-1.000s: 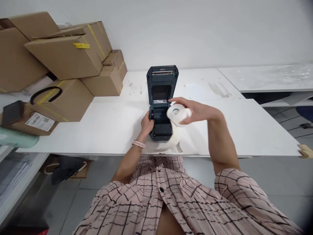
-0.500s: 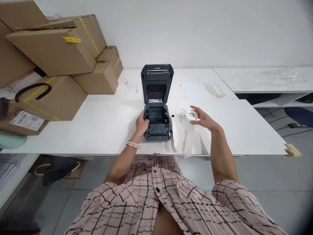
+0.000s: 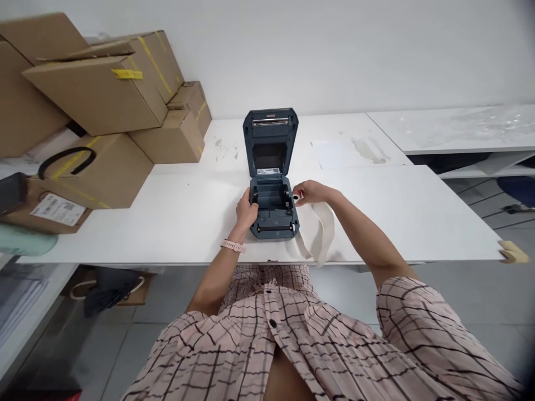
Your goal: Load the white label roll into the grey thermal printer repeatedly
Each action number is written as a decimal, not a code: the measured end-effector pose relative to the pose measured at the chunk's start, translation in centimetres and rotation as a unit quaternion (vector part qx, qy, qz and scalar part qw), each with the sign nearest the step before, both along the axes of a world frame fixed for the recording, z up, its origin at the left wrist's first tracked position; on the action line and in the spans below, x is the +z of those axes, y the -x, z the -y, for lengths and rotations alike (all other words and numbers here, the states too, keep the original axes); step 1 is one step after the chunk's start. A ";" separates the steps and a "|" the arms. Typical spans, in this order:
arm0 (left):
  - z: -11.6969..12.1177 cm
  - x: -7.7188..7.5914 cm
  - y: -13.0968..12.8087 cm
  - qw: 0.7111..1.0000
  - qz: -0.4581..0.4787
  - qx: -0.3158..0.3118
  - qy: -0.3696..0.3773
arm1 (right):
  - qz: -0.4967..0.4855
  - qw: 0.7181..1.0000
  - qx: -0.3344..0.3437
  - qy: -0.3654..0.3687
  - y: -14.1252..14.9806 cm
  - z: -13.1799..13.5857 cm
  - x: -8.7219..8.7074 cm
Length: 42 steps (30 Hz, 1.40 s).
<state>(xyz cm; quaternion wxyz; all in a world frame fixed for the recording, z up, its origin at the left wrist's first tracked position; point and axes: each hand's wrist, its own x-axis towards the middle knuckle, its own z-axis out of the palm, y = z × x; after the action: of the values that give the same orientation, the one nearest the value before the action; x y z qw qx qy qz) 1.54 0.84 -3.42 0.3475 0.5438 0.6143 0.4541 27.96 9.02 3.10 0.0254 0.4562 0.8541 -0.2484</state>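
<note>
A dark label printer (image 3: 272, 223) stands on the table with its lid (image 3: 271, 142) tipped up and back, its roll bay showing nothing inside. My left hand (image 3: 246, 210) grips the printer's left side, thumb over the rim. Against the right side, my right hand (image 3: 309, 192) has its fingers closed on a small white roll with a black centre (image 3: 296, 197). A loose white paper strip (image 3: 326, 231) curls from beneath my right wrist down to the table's front edge. The larger white roll is not visible; my hand and wrist may cover it.
Cardboard boxes (image 3: 100, 100) with yellow tape are piled at the left. A black curved strap (image 3: 67, 153) lies on one of them. A white sheet (image 3: 328, 155) lies behind my right arm. At the right stand a side table (image 3: 460, 131) and a dark blue stool (image 3: 518, 189).
My right hand has moved left from the larger white roll to the small black-centred roll beside the printer. The paper strip has curled up. My left hand stays on the printer.
</note>
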 end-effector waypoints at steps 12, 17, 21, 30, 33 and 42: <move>0.1 0.2 -0.4 0.998 0.049 0.025 0.005 | -0.291 0.957 -0.009 0.012 1.8 5.0 4.8; 0.2 0.2 -0.6 0.998 0.056 0.024 0.023 | 0.006 0.989 0.065 -0.131 8.1 4.1 2.9; 0.2 0.2 -0.6 0.998 0.044 0.028 0.018 | 0.042 0.983 0.090 -0.156 8.7 5.2 2.1; 0.7 0.4 -1.1 0.991 0.137 0.005 0.000 | -0.093 0.974 0.123 -0.165 4.7 12.9 1.2; 0.9 0.7 -1.2 0.989 0.150 0.002 0.002 | -0.108 0.971 0.091 -0.193 4.9 14.8 -0.4; 0.8 0.6 -1.1 0.988 0.154 -0.002 0.002 | -0.185 0.959 0.002 -0.215 5.8 17.6 -2.2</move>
<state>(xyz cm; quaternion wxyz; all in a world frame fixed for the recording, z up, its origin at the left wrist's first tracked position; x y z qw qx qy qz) 2.59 0.02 -2.81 0.4398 0.4684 0.5530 0.5304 22.19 -8.56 0.88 -0.2316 0.3951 0.8781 -0.1388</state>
